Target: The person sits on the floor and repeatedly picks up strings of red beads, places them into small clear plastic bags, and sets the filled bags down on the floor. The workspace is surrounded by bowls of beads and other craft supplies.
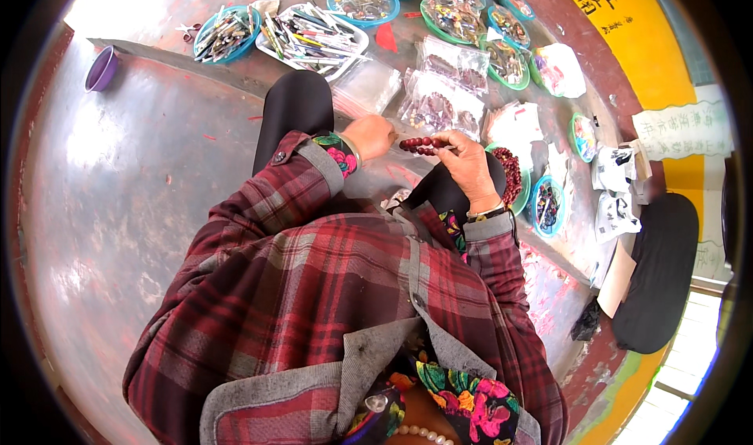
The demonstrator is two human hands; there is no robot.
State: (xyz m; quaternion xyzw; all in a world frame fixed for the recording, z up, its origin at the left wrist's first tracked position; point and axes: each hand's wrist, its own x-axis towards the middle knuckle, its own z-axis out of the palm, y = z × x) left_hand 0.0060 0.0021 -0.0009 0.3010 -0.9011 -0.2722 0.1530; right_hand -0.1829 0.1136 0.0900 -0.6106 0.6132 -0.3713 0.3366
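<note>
A dark red bead bracelet (420, 144) is pinched in the fingers of my right hand (469, 167), stretched out toward the left. My left hand (371, 136) is just left of the bracelet, apart from it, with fingers curled in; whatever they may hold is hidden. Beyond my left hand lie clear plastic bags (369, 84). Farther right, more bags with dark bead bracelets (436, 102) lie on the raised surface. Beside my right wrist, dark red bead strings (510, 170) fill a green basket (523, 196).
A white tray of pens (362, 46) and a blue basket of pens (256, 27) stand beyond my knee, with scissors (188, 31) beside them. Several baskets of small goods, including a green one (484, 41), stand at the back. A purple bowl (100, 70) is far left; a black stool (659, 272) is right.
</note>
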